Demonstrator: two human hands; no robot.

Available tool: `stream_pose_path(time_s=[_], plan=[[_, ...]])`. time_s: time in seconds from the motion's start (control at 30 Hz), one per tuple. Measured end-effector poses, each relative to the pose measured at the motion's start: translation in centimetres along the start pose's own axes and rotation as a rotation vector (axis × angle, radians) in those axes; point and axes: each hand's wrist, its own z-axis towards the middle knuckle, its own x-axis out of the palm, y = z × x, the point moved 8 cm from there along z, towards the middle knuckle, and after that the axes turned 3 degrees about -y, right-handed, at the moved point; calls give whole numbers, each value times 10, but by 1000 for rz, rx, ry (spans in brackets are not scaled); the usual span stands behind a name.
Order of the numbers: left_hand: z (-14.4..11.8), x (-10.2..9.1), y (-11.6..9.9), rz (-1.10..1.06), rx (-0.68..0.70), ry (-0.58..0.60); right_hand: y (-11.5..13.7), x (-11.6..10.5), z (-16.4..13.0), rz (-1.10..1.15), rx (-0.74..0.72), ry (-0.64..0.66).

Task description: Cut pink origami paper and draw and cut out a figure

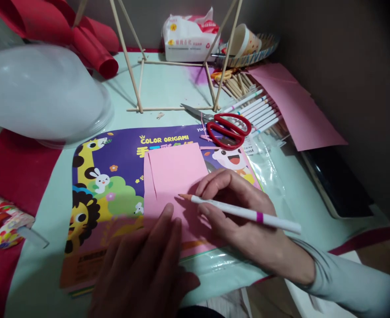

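My right hand (238,212) has a white pen (244,213) pinched btwn thumb and fingers (215,183), fingers curled shut round the barrel. Pen lies nearly flat, tip pointing left w/ its orange-ish point touching the pink sheet (175,176), pink band near the back end. Heel of that hand rests on the sheet's lower right part.

My left hand (145,269) is flat, palm down, fingers stretched out and close together, holding nothing; fingertips press the pink sheet's bottom edge, just left of the pen tip. It's blurred, so finer detail I can't tell.

The pink sheet sits on top of the origami pack (102,176), roughly center of the desk (46,229), a fold crease running down its left side. The pack is purple w/ giraffe, lion and rabbit, in a clear sleeve.

Red scissors (226,128) lie just beyond the sheet, on the pack's upper right corner, blades pointing left. Right next to them, a row of white pens (259,112). More pink paper (294,110) farther right. A stick frame (171,66) stands behind, a tissue pack (188,37) past it. Red paper rolls (89,39) top left, clear plastic dome (39,92) left.
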Motion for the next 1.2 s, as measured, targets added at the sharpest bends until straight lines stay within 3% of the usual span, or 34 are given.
stream_pose_path(time_s=[0.3,0.47,0.63,0.87,1.2], plan=[[1,6,4,35,85,-2,1,0,-3,-95,-8,16],[4,2,7,24,-19,-31,6,2,-2,-145,-64,52],[2,3,3,1,38,-12,5,1,-3,-138,-52,31],[1,0,5,-32,-85,-4,3,2,-4,-141,-48,39],[2,-2,4,-59,-55,-13,4,3,-2,-115,-69,35]])
